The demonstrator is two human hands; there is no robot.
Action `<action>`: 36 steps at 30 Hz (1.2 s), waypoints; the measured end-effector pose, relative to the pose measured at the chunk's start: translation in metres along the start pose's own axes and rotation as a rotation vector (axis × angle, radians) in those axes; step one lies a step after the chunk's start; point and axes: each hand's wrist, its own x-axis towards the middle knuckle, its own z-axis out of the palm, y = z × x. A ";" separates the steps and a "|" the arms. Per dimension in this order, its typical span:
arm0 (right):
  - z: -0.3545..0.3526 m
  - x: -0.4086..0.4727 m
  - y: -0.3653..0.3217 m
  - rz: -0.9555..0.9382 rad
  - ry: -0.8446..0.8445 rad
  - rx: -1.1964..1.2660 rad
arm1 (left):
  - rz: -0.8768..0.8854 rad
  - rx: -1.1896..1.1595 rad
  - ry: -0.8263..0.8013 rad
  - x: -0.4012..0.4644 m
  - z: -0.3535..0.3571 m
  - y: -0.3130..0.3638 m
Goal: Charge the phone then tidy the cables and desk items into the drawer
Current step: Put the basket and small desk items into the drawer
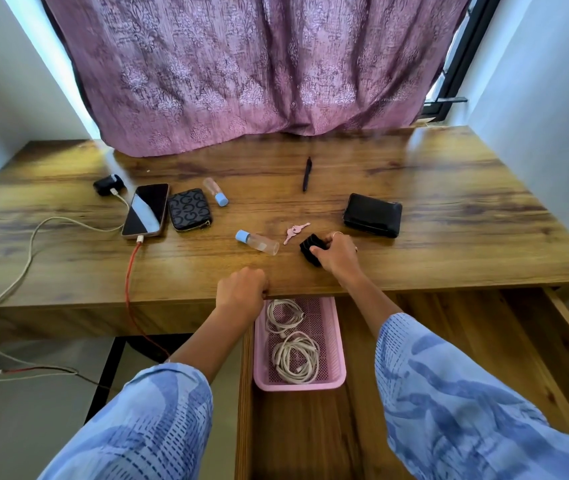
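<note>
The phone (146,210) lies on the desk's left part with a red cable (128,282) plugged into its near end. My right hand (338,252) is closed on a small black ribbed object (309,244) near the desk's front edge. My left hand (240,289) curls over the front edge of the wooden desk (449,188). Below, the drawer (414,358) stands pulled out, holding a pink basket (340,344) with two coiled white cables (293,355).
Spread over the desk are a patterned zip pouch (189,209), two clear bottles with blue caps (257,241) (215,192), pink keys (295,231), a black wallet (372,215), a black pen (307,173) and a black case (108,184) on a white cable (16,271).
</note>
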 end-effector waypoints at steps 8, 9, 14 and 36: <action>-0.015 -0.033 0.005 0.002 0.000 0.321 | -0.016 0.006 -0.009 -0.001 0.000 0.004; -0.021 -0.041 0.010 0.014 0.008 0.396 | -0.016 0.008 -0.016 -0.001 0.000 0.005; -0.050 -0.088 0.060 -0.019 0.125 0.442 | 0.009 0.119 -0.043 -0.001 -0.003 0.016; 0.009 -0.105 0.147 0.520 0.103 0.375 | 0.003 0.151 -0.057 -0.009 0.025 0.015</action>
